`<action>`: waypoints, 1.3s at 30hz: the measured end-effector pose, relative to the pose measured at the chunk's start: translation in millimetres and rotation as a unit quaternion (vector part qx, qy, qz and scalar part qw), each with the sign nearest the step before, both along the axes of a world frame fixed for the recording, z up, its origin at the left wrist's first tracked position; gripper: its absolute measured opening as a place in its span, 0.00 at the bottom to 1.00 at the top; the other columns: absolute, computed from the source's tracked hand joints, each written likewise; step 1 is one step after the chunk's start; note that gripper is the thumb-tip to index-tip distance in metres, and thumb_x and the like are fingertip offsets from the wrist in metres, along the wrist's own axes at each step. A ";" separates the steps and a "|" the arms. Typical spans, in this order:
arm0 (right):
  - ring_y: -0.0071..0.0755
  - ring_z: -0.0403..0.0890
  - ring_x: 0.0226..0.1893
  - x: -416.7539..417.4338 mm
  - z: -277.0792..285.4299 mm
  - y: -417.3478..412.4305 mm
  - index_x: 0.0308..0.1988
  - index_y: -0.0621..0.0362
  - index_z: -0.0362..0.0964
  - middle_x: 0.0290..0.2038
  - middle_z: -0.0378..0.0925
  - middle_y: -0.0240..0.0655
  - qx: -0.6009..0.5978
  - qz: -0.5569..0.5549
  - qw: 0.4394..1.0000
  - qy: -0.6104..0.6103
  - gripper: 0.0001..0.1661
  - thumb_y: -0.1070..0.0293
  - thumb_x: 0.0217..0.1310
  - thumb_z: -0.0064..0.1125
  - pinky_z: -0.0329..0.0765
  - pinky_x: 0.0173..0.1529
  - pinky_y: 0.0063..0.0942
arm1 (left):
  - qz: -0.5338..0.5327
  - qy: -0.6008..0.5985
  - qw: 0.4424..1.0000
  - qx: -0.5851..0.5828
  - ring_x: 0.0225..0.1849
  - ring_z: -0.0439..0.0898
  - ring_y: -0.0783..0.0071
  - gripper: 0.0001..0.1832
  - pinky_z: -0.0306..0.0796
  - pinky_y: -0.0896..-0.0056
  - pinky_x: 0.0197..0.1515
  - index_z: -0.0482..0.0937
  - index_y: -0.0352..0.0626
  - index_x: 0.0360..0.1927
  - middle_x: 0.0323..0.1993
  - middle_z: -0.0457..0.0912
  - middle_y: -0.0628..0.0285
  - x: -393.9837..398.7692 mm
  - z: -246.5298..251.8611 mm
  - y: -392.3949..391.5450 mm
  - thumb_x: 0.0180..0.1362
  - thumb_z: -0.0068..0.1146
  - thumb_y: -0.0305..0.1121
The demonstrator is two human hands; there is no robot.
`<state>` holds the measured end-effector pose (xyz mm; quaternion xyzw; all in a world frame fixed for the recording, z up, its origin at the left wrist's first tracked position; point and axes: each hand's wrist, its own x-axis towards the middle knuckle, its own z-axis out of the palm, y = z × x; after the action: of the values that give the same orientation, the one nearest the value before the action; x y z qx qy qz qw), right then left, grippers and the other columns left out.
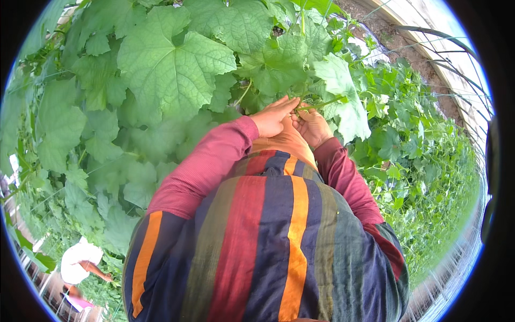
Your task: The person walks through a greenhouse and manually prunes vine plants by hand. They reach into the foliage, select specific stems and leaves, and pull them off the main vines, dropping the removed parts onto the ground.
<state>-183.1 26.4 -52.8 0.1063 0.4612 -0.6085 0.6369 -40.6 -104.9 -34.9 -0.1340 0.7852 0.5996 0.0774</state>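
My left hand [275,116] reaches in from the left with its fingers straight and close together. Its fingertips meet those of my right hand [313,125] in front of my orange trousers [283,141]. Bent fingers of the right hand pinch a green leaf stalk [324,104]. That stalk runs to the right over a broad, pale-lit leaf [345,96] of a cucurbit-like vine. Thin green stems show at the fingertips, partly covered by the hands. Whether the left fingers grip a stem too is hidden.
Large lobed leaves [177,60] crowd the left and top. Denser, smaller foliage [422,161] fills the right. Thin support strings [442,94] and dark curved tubes [438,33] cross the upper right, by bare soil [436,76]. Another person [80,261] bends among plants at lower left.
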 end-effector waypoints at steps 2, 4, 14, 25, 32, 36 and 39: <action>0.25 0.76 0.31 -3.2 15.9 0.8 0.50 0.59 0.63 0.38 0.75 0.36 0.001 0.019 1.000 0.023 0.14 0.74 0.65 0.46 0.75 0.37 0.21 | 0.067 0.031 0.994 0.077 0.69 0.55 0.60 0.43 0.52 0.64 0.67 0.50 0.44 0.69 0.66 0.58 0.51 -7.6 -10.8 -6.4 0.45 0.39 0.13; 0.23 0.74 0.29 -5.8 19.7 5.5 0.49 0.59 0.66 0.36 0.76 0.35 -0.024 0.042 0.998 0.036 0.14 0.73 0.63 0.49 0.73 0.35 0.19 | 0.163 0.063 0.973 0.149 0.60 0.69 0.66 0.30 0.66 0.67 0.58 0.61 0.38 0.59 0.61 0.66 0.56 -16.7 -9.5 -12.2 0.49 0.42 0.15; 0.17 0.65 0.20 -4.3 64.1 13.2 0.47 0.63 0.70 0.31 0.76 0.33 -0.048 0.134 0.989 0.032 0.14 0.75 0.60 0.50 0.65 0.27 0.15 | 0.419 0.152 0.859 0.250 0.40 0.79 0.70 0.19 0.73 0.73 0.42 0.61 0.32 0.50 0.44 0.75 0.57 -16.4 40.1 -103.3 0.53 0.45 0.18; 0.13 0.62 0.19 3.7 95.1 10.9 0.50 0.59 0.69 0.29 0.75 0.28 -0.038 0.315 0.948 0.036 0.20 0.80 0.57 0.41 0.57 0.23 0.11 | 0.292 0.063 0.948 -0.108 0.35 0.78 0.71 0.20 0.72 0.73 0.39 0.72 0.41 0.46 0.44 0.75 0.58 -40.3 0.3 -13.1 0.48 0.63 0.29; 0.11 0.57 0.17 -11.0 105.0 17.4 0.45 0.58 0.72 0.25 0.71 0.26 0.011 0.352 0.920 0.169 0.18 0.77 0.54 0.43 0.53 0.22 0.12 | 0.237 0.088 0.965 0.071 0.36 0.74 0.79 0.16 0.71 0.75 0.42 0.72 0.40 0.45 0.40 0.77 0.65 -35.2 -11.8 -29.6 0.52 0.61 0.25; 0.13 0.57 0.16 -22.1 109.4 20.3 0.45 0.59 0.75 0.24 0.71 0.25 -0.015 0.208 0.969 0.132 0.19 0.78 0.52 0.45 0.56 0.22 0.14 | 0.236 0.091 0.947 0.197 0.40 0.74 0.79 0.22 0.70 0.75 0.46 0.69 0.39 0.54 0.45 0.77 0.63 -23.8 -4.6 -38.7 0.53 0.55 0.22; 0.14 0.58 0.16 -28.4 103.7 28.7 0.45 0.60 0.75 0.23 0.70 0.23 -0.035 0.213 0.965 0.147 0.15 0.76 0.55 0.50 0.56 0.22 0.14 | 0.219 0.081 0.923 0.307 0.46 0.75 0.76 0.19 0.68 0.73 0.51 0.72 0.37 0.53 0.51 0.76 0.60 -18.6 3.1 -47.8 0.57 0.45 0.25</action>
<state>-211.5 55.2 50.9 -0.1078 0.5406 -0.4831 0.6803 -59.2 -152.7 -31.7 -0.2227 0.5175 0.8221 -0.0824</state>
